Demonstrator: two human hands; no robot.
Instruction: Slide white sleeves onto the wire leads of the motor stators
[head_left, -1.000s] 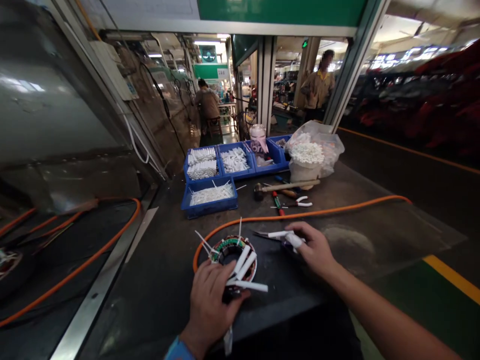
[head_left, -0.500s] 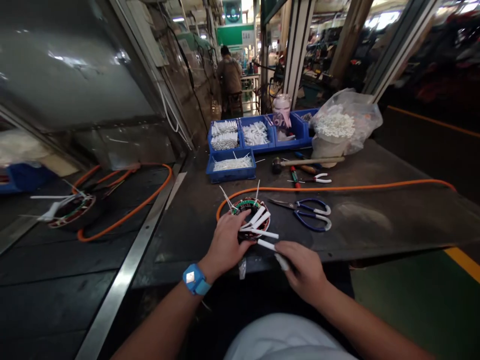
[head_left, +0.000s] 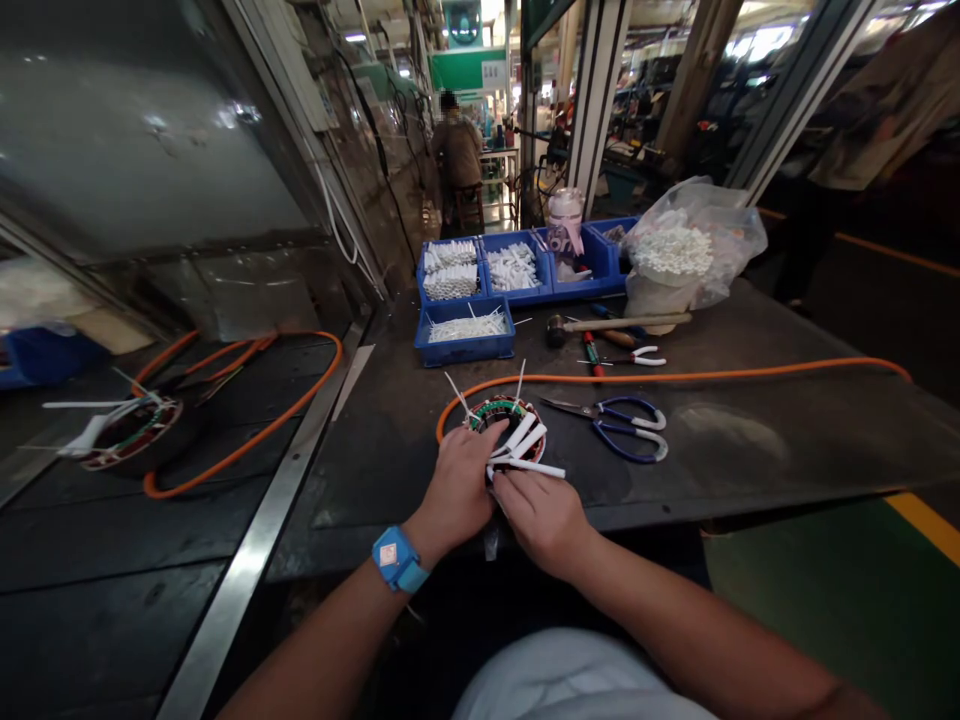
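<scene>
Head view: the left hand (head_left: 457,490) clasps the near rim of the round stator (head_left: 506,428), which sits at the worktop (head_left: 750,440) front edge. The right hand (head_left: 544,515) pinches one of its white sleeves (head_left: 529,465), fingers narrow. Blue scissors (head_left: 619,425) lie just right (orange cable (head_left: 675,377) behind).

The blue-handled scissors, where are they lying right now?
In the head view, the scissors lie flat on the dark workbench, just right of the round wound part that both hands work on, and just in front of the orange cable.
</scene>
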